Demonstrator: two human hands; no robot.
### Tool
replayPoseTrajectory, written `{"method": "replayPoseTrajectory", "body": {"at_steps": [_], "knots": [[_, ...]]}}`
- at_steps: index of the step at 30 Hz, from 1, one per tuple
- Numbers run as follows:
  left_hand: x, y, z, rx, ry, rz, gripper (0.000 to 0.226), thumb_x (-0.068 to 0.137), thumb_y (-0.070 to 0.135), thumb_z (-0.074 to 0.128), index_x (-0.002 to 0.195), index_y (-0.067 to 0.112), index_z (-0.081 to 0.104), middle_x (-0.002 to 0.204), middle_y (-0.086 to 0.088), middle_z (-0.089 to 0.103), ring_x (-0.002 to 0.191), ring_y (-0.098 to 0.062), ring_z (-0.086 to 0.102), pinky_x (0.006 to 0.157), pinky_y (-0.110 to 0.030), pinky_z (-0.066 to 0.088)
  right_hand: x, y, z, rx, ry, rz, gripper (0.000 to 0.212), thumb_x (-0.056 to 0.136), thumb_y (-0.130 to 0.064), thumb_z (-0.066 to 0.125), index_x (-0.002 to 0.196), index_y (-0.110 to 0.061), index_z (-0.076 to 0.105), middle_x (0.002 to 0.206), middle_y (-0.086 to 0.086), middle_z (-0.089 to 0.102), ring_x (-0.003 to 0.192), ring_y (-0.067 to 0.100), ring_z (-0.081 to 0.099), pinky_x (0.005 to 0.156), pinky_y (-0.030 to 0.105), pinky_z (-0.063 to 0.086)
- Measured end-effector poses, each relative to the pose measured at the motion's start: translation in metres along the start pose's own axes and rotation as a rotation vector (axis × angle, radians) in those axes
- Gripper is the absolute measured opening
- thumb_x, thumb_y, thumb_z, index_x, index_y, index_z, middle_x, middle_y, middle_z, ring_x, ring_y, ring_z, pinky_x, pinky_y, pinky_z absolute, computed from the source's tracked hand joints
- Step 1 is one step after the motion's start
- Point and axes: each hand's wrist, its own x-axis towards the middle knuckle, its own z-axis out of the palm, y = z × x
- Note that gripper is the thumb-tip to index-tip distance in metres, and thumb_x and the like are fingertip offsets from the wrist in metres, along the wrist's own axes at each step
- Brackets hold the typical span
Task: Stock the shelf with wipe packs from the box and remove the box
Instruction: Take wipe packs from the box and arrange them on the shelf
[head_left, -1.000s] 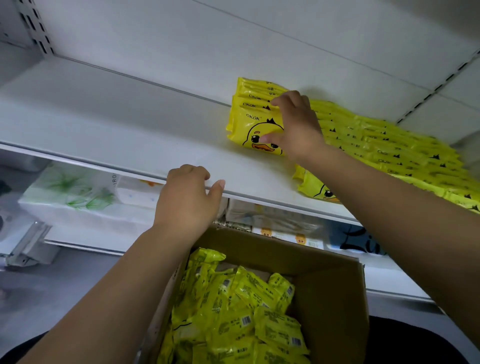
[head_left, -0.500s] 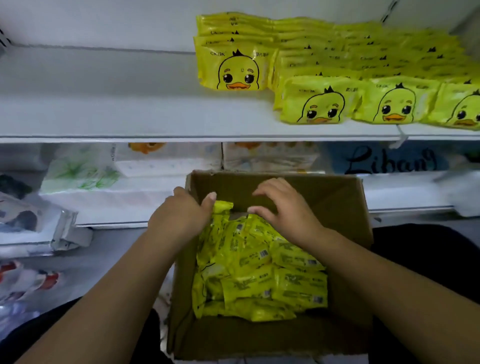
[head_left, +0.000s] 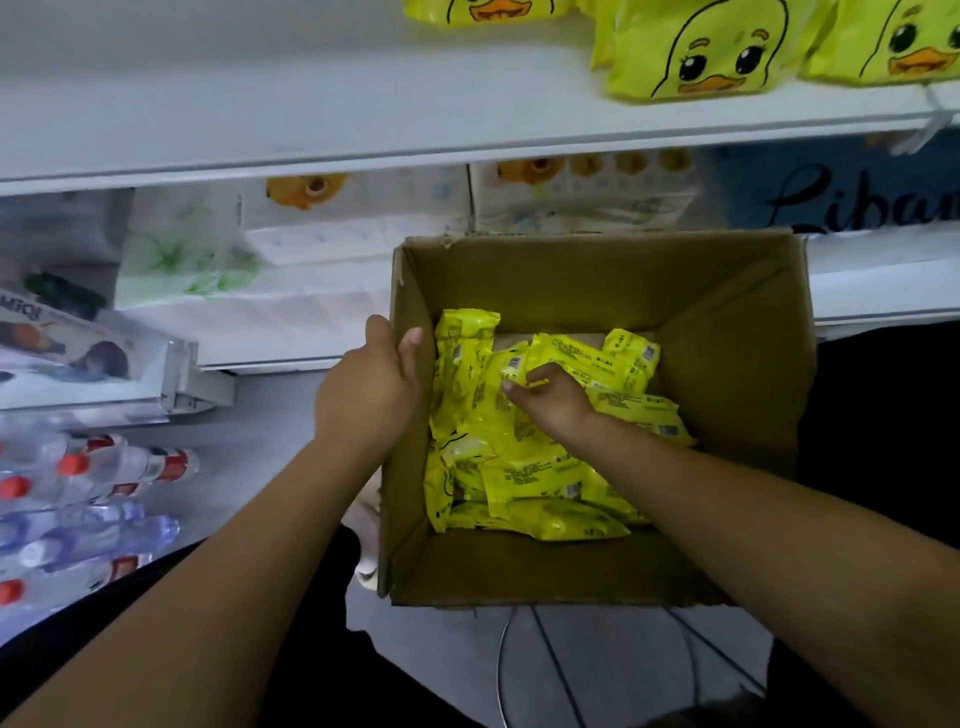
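Observation:
An open brown cardboard box (head_left: 727, 332) sits below the shelves, holding several loose yellow wipe packs (head_left: 524, 467). My left hand (head_left: 371, 387) grips the box's left wall, thumb inside the rim. My right hand (head_left: 550, 397) is down inside the box, fingers curled around one yellow wipe pack (head_left: 576, 353) near the top of the pile. On the white shelf (head_left: 322, 119) above stand yellow duck-faced wipe packs (head_left: 696, 52) at the upper right.
A lower shelf holds white tissue packs (head_left: 218, 260) and a blue pack with black lettering (head_left: 857, 197). Water bottles with red caps (head_left: 104, 467) lie at the left. Thin cables (head_left: 545, 670) run on the floor below the box.
My right hand left the packs on the shelf, dropped into the box and closed on a pack. The view tilted down. My left hand moved from the shelf's front edge to the box's left wall.

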Motion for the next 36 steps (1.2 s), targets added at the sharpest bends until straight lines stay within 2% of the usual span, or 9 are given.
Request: {"method": "replayPoseTrajectory", "body": {"at_steps": [4,7,11,17,20,26,31,34,36], "knots": [[0.001,-0.002,0.006,0.015,0.061,0.003,0.033,0.108,0.047,0.03,0.099,0.015,0.034,0.076,-0.016,0.057,0.078,-0.046,0.06,0.058,-0.04,0.029,0.003,-0.015,0.034,0.028,0.048,0.093,0.064,0.082,-0.058,0.074,0.131,-0.028,0.045,0.129,0.013,0.046,0.11,0.034,0.054,0.088,0.033,0.044],[0.001,-0.001,0.008,0.031,0.086,-0.002,0.038,0.108,0.045,0.029,0.106,0.01,0.042,0.079,-0.017,0.06,0.078,-0.045,0.06,0.057,-0.039,0.028,0.005,-0.022,0.049,-0.129,0.04,0.176,0.072,0.072,-0.074,0.071,0.129,-0.036,0.049,0.137,0.017,0.033,0.127,0.041,0.041,0.104,0.042,0.04],[0.002,0.0,0.01,0.035,0.093,0.0,0.037,0.108,0.043,0.03,0.107,0.009,0.044,0.063,0.003,0.04,0.071,-0.042,0.058,0.055,-0.038,0.024,0.005,-0.026,0.062,-0.23,0.042,0.181,0.067,0.068,-0.077,0.072,0.121,-0.038,0.058,0.137,0.015,0.033,0.131,0.039,0.033,0.102,0.041,0.037],[0.006,-0.004,0.013,0.028,0.124,0.016,0.037,0.107,0.044,0.03,0.107,0.01,0.044,0.064,-0.001,0.042,0.061,-0.035,0.045,0.054,-0.037,0.023,0.009,-0.02,0.08,-0.194,0.19,0.192,0.037,0.073,-0.052,0.084,0.101,-0.031,0.072,0.137,0.01,0.034,0.128,0.037,0.035,0.102,0.033,0.035],[0.007,-0.003,0.01,0.019,0.124,0.013,0.032,0.108,0.044,0.029,0.101,0.014,0.038,0.061,0.003,0.038,0.059,-0.031,0.038,0.052,-0.037,0.02,0.013,-0.016,0.079,0.012,0.235,0.211,0.024,0.079,-0.027,0.085,0.098,-0.017,0.073,0.137,0.009,0.035,0.125,0.03,0.042,0.084,0.022,0.035],[0.007,0.0,0.008,0.005,0.093,-0.01,0.031,0.108,0.045,0.029,0.098,0.016,0.032,0.062,0.004,0.036,0.062,-0.031,0.037,0.053,-0.038,0.021,0.006,0.001,0.068,0.381,0.246,0.162,0.025,0.077,-0.014,0.087,0.074,-0.012,0.062,0.092,0.007,0.065,0.096,0.019,0.06,0.078,0.023,0.04],[0.009,0.006,0.001,0.044,0.033,-0.033,0.035,0.108,0.05,0.027,0.099,0.017,0.033,0.088,-0.02,0.062,0.084,-0.043,0.058,0.062,-0.04,0.031,-0.02,0.003,0.043,0.387,0.182,0.045,0.029,0.078,-0.02,0.087,0.07,-0.021,0.059,0.099,0.006,0.067,0.103,0.02,0.061,0.093,0.032,0.047],[0.01,0.016,-0.011,0.021,0.042,-0.072,0.047,0.107,0.051,0.033,0.111,0.006,0.046,0.109,-0.025,0.063,0.101,-0.045,0.059,0.069,-0.043,0.037,-0.044,-0.001,0.022,0.431,0.117,-0.025,0.024,0.08,-0.02,0.085,0.075,-0.019,0.062,0.103,0.003,0.067,0.11,0.017,0.059,0.091,0.028,0.041],[0.009,0.03,-0.023,-0.079,0.178,-0.018,0.05,0.105,0.046,0.043,0.124,0.001,0.051,0.124,-0.024,0.057,0.116,-0.043,0.053,0.083,-0.047,0.042,-0.062,-0.008,0.004,0.42,0.105,-0.099,0.021,0.08,-0.021,0.084,0.078,-0.017,0.064,0.097,-0.005,0.067,0.108,0.013,0.057,0.09,0.026,0.038]]}}
